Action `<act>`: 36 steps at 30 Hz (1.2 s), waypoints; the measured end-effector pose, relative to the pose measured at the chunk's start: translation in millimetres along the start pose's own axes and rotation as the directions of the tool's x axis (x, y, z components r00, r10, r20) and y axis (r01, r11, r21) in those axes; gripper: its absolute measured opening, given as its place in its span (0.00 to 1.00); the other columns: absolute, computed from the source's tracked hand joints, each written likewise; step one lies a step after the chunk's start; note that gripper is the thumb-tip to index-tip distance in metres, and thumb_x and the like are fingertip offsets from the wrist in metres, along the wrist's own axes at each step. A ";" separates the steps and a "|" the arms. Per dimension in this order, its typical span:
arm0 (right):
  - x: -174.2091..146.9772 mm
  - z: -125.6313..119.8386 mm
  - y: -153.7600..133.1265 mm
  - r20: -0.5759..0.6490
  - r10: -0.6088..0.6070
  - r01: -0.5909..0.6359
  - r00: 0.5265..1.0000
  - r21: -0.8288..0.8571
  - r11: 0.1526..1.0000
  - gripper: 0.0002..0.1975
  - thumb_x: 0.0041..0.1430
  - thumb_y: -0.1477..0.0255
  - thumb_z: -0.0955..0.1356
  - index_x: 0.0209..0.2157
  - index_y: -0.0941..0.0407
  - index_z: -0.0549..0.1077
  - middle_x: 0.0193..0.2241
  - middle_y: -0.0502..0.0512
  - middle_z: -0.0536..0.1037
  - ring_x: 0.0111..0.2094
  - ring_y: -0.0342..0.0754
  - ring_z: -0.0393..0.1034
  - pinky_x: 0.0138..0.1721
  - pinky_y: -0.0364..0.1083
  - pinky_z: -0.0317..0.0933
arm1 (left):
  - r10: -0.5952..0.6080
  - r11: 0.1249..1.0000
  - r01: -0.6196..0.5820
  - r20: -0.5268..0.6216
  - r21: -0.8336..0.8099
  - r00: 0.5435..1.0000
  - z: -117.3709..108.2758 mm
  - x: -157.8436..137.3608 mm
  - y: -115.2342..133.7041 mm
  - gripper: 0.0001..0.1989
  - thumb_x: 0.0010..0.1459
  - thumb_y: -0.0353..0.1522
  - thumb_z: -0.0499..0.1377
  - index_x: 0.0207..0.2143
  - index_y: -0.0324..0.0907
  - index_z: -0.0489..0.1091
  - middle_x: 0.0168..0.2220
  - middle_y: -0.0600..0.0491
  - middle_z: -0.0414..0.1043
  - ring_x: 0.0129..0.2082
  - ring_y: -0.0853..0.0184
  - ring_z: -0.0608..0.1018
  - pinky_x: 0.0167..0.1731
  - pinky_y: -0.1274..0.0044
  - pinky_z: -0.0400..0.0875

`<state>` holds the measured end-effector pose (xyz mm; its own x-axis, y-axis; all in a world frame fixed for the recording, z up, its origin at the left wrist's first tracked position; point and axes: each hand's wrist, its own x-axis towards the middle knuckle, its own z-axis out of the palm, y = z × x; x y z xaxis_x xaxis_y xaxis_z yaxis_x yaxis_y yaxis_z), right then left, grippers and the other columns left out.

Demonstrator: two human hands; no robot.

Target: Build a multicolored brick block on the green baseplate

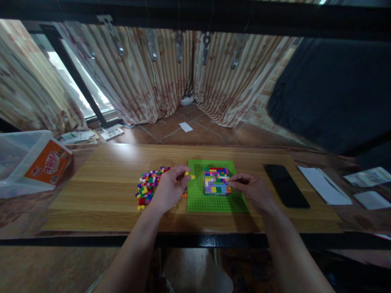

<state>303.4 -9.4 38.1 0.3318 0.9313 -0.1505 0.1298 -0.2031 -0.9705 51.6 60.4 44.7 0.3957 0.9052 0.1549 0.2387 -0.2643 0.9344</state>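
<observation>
My left hand is closed on small yellow bricks at its fingertips, just over the left edge of the green baseplate. On the plate stands a block built of many-coloured toy bricks. The fingers of my right hand are pinched together at the block's right side. Whether a small brick sits between them is hidden. A heap of loose bricks in mixed colours lies left of the plate, partly behind my left hand.
A black phone and white paper lie to the right on the wooden table. At the far left stands a clear plastic bin with an orange label. A dark bar crosses the top, with metal hooks hanging under it.
</observation>
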 end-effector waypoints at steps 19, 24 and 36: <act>1.1 2.8 0.5 0.016 0.071 -0.072 0.997 0.213 0.974 0.17 0.30 0.64 0.80 0.22 0.56 0.76 0.21 0.48 0.76 0.23 0.42 0.67 0.26 0.43 0.63 | -0.052 0.980 0.056 0.024 -0.190 0.998 13.7 -2.9 4.5 0.07 0.53 0.31 0.61 0.36 0.40 0.73 0.26 0.57 0.71 0.26 0.71 0.71 0.27 0.80 0.64; -6.3 20.1 -20.2 -0.079 -0.156 0.172 0.985 0.265 0.949 0.11 0.40 0.63 0.77 0.24 0.54 0.77 0.21 0.46 0.74 0.21 0.39 0.63 0.25 0.42 0.60 | -0.066 0.958 0.077 0.049 -0.276 0.997 22.1 -4.0 6.4 0.07 0.52 0.31 0.63 0.35 0.40 0.73 0.29 0.55 0.74 0.29 0.70 0.74 0.32 0.78 0.67; -21.0 61.0 -14.9 0.145 -0.298 0.285 0.944 0.100 0.953 0.08 0.54 0.65 0.71 0.35 0.52 0.79 0.31 0.50 0.80 0.32 0.45 0.72 0.36 0.46 0.65 | -0.003 0.916 0.054 0.130 -0.397 0.992 30.3 -8.0 14.1 0.07 0.54 0.34 0.63 0.33 0.39 0.75 0.29 0.53 0.75 0.30 0.69 0.76 0.35 0.77 0.71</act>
<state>237.5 -7.4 44.3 0.1392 0.9830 0.1197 0.1249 0.1024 -0.9869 78.7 39.3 46.9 0.5066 0.8552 0.1097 -0.1118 -0.0609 0.9919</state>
